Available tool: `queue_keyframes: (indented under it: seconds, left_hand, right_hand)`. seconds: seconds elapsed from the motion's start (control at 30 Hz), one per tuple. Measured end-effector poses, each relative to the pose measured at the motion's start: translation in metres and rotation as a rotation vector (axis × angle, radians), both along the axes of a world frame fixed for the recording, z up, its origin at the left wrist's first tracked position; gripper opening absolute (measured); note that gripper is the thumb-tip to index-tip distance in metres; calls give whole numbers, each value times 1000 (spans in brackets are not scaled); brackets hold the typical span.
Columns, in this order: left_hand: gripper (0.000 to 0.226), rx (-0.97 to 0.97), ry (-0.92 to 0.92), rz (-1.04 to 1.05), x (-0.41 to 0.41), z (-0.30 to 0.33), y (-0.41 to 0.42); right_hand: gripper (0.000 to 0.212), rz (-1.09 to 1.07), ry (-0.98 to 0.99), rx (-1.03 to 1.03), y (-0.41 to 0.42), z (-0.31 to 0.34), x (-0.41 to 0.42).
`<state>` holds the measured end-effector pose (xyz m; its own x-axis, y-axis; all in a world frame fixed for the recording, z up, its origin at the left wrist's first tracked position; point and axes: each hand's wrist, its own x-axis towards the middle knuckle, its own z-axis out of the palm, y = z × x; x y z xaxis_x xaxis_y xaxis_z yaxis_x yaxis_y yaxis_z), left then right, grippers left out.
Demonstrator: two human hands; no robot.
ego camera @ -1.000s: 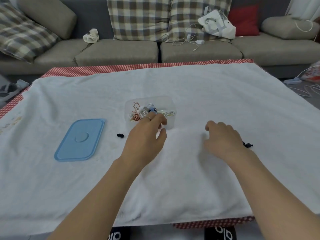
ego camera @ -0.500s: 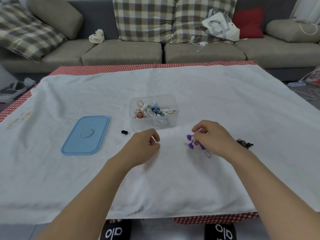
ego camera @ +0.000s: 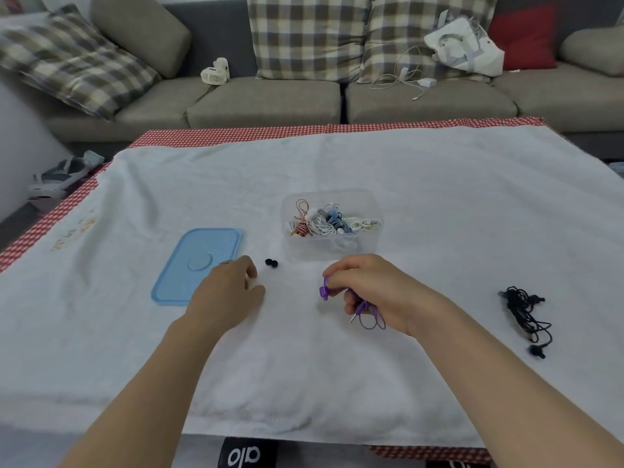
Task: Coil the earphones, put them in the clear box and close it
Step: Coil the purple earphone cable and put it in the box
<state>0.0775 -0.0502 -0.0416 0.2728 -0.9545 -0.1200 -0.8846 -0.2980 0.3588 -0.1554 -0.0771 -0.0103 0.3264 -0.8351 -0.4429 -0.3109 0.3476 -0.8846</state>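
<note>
Several sets fill the box [ego camera: 332,246]; right hand [ego camera: 378,293] clasps purple earphones [ego camera: 363,307], left hand [ego camera: 226,295] loose and empty; black set [ego camera: 523,314] and lid [ego camera: 197,263] wait.

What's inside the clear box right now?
The clear box holds a pile of coiled earphones: red-and-white, white and blue ones. Anything beneath the pile is covered. The blue lid lies off beside it.

We see a white towel [ego camera: 337,366] over a red-and-white checked cloth [ego camera: 236,136]. The box lid [ego camera: 192,261] is light blue. The clear box [ego camera: 332,224] holds white, red-striped and blue earphones. The earphones [ego camera: 368,312] in the right hand [ego camera: 378,292] are purple, the tangled ones [ego camera: 525,312] black. The sofa cushions [ego camera: 309,35] are brown-and-cream plaid.
</note>
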Motion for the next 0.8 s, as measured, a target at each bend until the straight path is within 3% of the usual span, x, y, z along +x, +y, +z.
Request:
queue_keyframes:
  seconds: [0.13,0.43,0.67,0.8]
  left_hand:
    - [4,-46,30,-40,2,1,0]
    - [11,-69,273,-181,-17,1,3]
    - [9,-134,296,-184,-27,5,1]
    - [8,-189,467,-208,-36,15,2]
  right_hand:
    - [13,38,88,-100,-1,-8,6]
    - [19,32,221,-256,-4,-7,7]
    - [16,-21,138,-236,-4,-8,1]
    - [14,-89,-23,-186,-4,0,1]
